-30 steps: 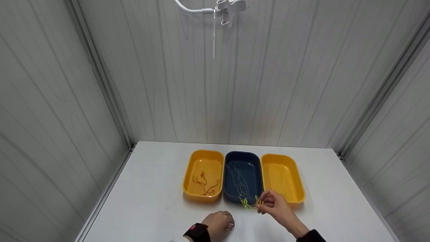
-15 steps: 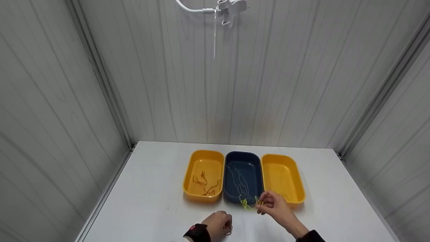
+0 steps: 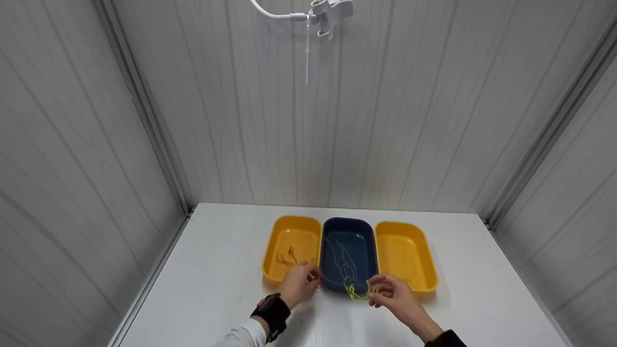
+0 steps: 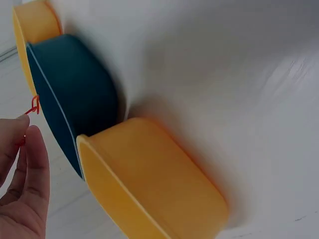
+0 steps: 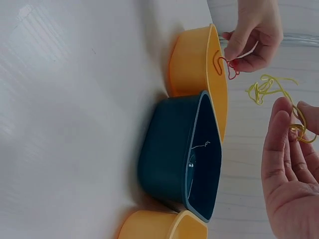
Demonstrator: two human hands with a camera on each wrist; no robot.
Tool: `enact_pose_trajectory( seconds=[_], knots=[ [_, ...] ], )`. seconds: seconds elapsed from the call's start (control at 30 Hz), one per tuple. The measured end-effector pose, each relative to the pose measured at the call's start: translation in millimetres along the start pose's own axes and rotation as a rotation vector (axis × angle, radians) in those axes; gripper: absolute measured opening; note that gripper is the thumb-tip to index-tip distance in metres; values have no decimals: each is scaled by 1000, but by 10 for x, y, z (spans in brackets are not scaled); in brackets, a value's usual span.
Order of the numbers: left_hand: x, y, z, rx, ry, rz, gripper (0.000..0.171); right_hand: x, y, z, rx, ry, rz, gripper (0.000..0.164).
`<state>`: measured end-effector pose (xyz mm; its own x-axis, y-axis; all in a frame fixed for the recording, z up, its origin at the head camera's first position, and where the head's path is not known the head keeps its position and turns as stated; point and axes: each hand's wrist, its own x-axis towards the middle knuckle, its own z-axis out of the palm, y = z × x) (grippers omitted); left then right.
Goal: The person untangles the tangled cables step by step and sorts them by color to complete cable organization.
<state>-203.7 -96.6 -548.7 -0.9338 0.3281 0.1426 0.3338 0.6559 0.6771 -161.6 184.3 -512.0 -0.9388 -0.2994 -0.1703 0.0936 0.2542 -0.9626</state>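
Observation:
My left hand [image 3: 300, 285] is over the near right corner of the left yellow tray [image 3: 295, 229], pinching a short red string [image 4: 35, 105] between thumb and fingertips. Thin reddish strings [image 3: 285, 261] lie inside that tray, partly hidden by the hand. At the near edge of the dark blue tray [image 3: 351, 231], my right hand [image 3: 399, 300] holds a tangled yellow string [image 5: 269, 89] with thumb and fingers. Its loose loops hang off to the left of the fingertips. Pale, thin strings [image 3: 344, 260] lie along the blue tray's floor.
A second yellow tray [image 3: 405, 241] stands right of the blue one, all three side by side on the white table [image 3: 226, 260]. Panelled walls [image 3: 308, 144] enclose the back and sides. A white clamp on a bent arm [image 3: 330, 14] hangs at the top.
My left hand has moved forward and left, from the table in front to the left tray's near corner, with the red string showing. The right hand and yellow string have hardly moved.

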Motion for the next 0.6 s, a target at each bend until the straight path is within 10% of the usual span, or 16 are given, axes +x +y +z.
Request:
enact_pose_trajectory(
  seconds=[0.3, 0.6],
  knots=[
    [160, -172, -252, -7, 172, 20, 15, 3, 9, -6, -6, -2, 0, 41],
    [216, -337, -335, -7, 178, -109, 21, 15, 20, -8, -34, 16, 19, 41]
  ],
)
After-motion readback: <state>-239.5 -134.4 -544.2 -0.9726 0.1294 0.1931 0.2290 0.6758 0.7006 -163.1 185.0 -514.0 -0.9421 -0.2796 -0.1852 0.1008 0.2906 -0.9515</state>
